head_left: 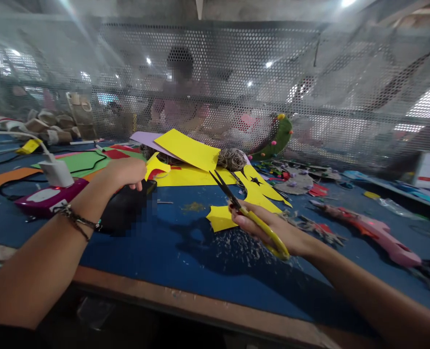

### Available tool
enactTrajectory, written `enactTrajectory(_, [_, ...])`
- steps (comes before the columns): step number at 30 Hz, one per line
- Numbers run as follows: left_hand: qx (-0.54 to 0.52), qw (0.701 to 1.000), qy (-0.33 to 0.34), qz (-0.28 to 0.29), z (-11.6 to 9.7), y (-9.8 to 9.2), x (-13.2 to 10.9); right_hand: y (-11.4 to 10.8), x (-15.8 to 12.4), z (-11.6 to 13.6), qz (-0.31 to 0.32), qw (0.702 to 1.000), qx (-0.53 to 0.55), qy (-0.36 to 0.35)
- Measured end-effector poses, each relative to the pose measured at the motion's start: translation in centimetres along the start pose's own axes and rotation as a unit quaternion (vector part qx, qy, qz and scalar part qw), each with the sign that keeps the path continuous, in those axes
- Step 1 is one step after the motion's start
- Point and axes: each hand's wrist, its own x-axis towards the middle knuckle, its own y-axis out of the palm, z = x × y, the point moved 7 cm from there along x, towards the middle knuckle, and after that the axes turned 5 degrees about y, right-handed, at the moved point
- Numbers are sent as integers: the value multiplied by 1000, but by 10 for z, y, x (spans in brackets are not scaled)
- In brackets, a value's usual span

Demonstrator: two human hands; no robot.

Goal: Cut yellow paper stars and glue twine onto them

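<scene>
On the right, my right hand [260,220] is closed around scissors [253,215] with yellow handles. Their dark blades point up and to the left, slightly apart. Below the blades lies a yellow paper star [222,219], partly covered by that hand. My left hand [130,172], its fingers curled, is over at the left and pinches a yellow paper offcut [157,166] with curved edges. Its fingertips are mostly hidden. Behind the offcut lie a flat yellow sheet [196,177] and a raised one [188,148]. Right of these is a yellow offcut with cut-out shapes [256,186].
A pink glue gun [382,235] lies at the right. A purple power block [51,196] with a white charger [57,172] and a black case [126,208] are at the left. A perforated metal screen [215,63] stands behind, with a person beyond it.
</scene>
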Motion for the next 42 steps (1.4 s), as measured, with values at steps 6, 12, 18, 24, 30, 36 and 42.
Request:
enactTrajectory(6, [136,990,-4,20,-21,4,-9,-1,0,4,1,1000,-6,-19])
enactTrajectory(12, [61,996,62,9,-50,34,-15,0,-1,4,-3,1000,7,-22])
enactTrajectory(18, [-212,967,88,110,-56,88,-37,4,-2,6,11,1000,-6,-21])
enactTrajectory(24, [-290,944,99,120,-58,102,-58,5,-3,8,22,999,-34,-13])
enactTrajectory(30, [-274,951,108,96,-56,110,-71,3,-5,8,12,999,2,-35])
enactTrajectory(36, [-299,952,34,50,-46,112,-75,3,-4,7,8,999,-6,-45])
enactTrajectory(42, [-323,946,-8,38,-40,114,-75,6,-2,4,33,999,-25,-34])
